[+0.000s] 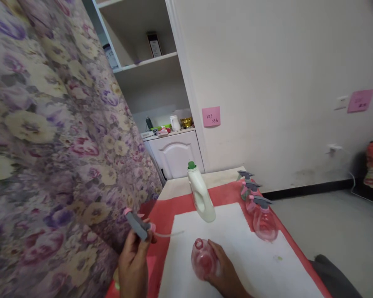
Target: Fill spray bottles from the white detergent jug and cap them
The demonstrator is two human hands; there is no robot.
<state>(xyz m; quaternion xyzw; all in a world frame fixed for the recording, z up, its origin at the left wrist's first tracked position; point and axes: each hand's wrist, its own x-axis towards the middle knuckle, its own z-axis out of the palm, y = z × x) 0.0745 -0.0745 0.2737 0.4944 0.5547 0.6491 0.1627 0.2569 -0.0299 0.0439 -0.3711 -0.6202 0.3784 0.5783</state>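
Observation:
My left hand point(135, 256) grips a grey and pink spray nozzle point(138, 225), held up over the table's left side. From the nozzle a thin clear dip tube point(170, 234) points to the right. Closed around the side of a clear pink bottle point(203, 260) is my right hand point(222, 267). The bottle's neck is uncapped and faces up toward me; whether its base touches the white sheet point(236, 231) I cannot tell. Behind it a pale green jug point(202, 196) with a green top stands on the sheet.
Several pink spray bottles point(265, 223) with grey triggers line the table's right edge. A red cloth point(170, 205) lies under the sheet. A floral curtain point(65, 165) hangs close on the left. Beyond the table are a cabinet point(177, 153) and a wall point(267, 82).

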